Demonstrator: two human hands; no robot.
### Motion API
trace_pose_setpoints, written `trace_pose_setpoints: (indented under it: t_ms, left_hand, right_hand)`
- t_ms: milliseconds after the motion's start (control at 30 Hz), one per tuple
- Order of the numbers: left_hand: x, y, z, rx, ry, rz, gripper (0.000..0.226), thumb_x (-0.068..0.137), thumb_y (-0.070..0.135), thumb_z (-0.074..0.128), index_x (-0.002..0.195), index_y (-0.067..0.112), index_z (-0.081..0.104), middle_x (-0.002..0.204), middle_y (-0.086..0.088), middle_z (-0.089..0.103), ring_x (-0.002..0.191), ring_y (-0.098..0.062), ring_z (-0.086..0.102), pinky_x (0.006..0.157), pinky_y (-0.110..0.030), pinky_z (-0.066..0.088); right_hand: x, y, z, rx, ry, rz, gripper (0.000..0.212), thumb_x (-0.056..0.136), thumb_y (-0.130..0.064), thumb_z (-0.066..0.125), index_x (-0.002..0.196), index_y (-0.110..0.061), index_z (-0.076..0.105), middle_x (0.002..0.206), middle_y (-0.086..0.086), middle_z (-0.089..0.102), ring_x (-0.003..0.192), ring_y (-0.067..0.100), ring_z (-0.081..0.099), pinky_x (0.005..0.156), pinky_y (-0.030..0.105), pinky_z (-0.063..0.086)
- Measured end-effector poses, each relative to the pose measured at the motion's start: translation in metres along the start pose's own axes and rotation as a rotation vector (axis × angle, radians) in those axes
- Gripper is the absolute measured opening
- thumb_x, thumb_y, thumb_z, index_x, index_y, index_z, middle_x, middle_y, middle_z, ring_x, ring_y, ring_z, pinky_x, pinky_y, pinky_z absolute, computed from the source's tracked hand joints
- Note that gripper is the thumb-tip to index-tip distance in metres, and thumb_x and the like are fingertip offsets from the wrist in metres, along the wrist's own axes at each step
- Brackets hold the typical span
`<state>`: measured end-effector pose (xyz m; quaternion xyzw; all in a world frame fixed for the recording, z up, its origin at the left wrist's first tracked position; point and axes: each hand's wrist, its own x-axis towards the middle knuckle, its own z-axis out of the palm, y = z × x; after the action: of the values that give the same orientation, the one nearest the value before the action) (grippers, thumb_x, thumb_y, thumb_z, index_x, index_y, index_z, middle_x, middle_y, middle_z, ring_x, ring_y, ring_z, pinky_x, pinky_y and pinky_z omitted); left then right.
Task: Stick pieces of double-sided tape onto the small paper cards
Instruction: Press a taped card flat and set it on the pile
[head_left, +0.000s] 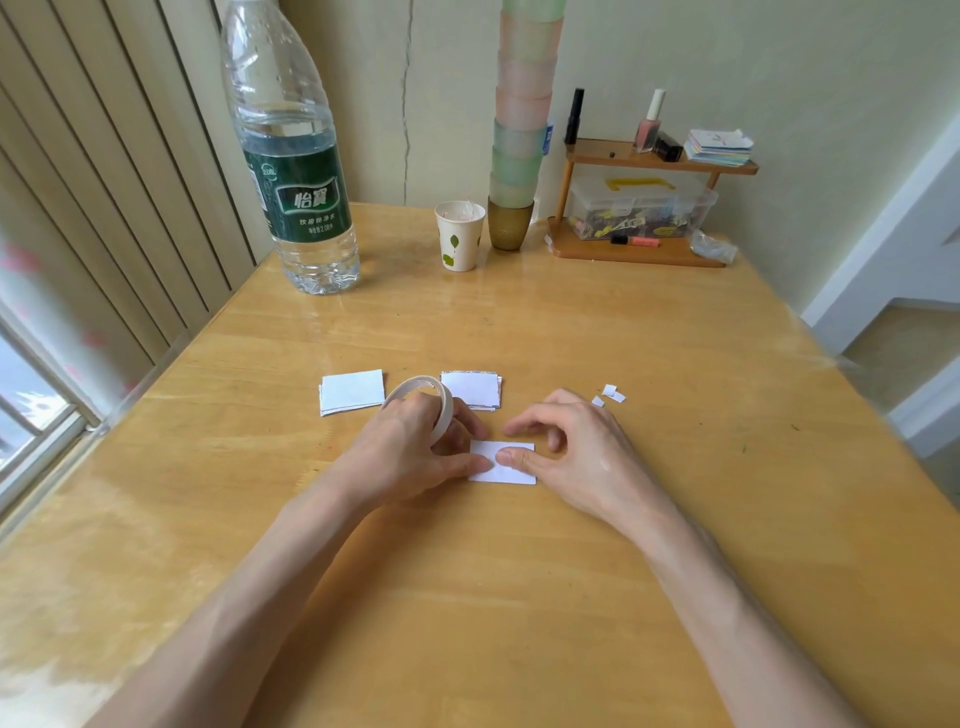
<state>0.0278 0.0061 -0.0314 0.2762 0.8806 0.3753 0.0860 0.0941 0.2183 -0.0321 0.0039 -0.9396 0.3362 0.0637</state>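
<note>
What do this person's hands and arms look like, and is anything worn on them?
Both are bare. The left hand and right hand wear no gloves, and no ring, watch or bracelet shows. The forearms are uncovered down to the frame's lower edge; no sleeve is visible.

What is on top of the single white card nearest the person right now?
Both thumbs rest on the card: one from the left grip, which holds the tape roll, and one from the right grip. Any tape piece under the thumbs is covered, so I cannot tell.
</note>
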Motion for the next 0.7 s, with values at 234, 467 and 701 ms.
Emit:
trace_pose_setpoints:
  t_ms: [234,467,701]
  left_hand:
    - [-0.0022,0.0032,-0.0009,0.016,0.022,0.037,0.02,0.083,0.032,0.087,0.094,0.029,0.071,0.074,0.013,0.06,0.073,0.001,0.055,0.065,-0.015,0.041]
    - [-0.0021,0.0038,-0.0004,-0.048,0.03,0.058,0.029,0.081,0.026,0.089,0.098,0.03,0.066,0.098,0.011,0.064,0.068,-0.008,0.061,0.075,-0.034,0.055]
    - [-0.0012,0.0094,-0.0033,-0.256,0.019,-0.044,0.028,0.091,0.038,0.078,0.08,0.014,0.068,0.078,0.004,0.068,0.052,-0.011,0.05,0.055,-0.026,0.041]
  right_hand:
    - [-0.0033,-0.0002,-0.004,0.003,-0.091,0.002,0.031,0.078,-0.05,0.087,0.105,-0.041,0.075,0.104,-0.024,0.055,0.093,0.001,0.053,0.079,0.016,0.042]
    - [-0.0014,-0.0032,-0.0055,0.235,-0.087,0.044,0.019,0.086,-0.018,0.083,0.094,-0.031,0.073,0.087,-0.015,0.069,0.071,-0.002,0.057,0.061,0.012,0.04]
    - [-0.0012,-0.0069,-0.0085,0.578,-0.004,0.053,0.021,0.086,-0.013,0.085,0.103,-0.021,0.077,0.091,-0.018,0.076,0.088,0.001,0.069,0.076,0.015,0.052]
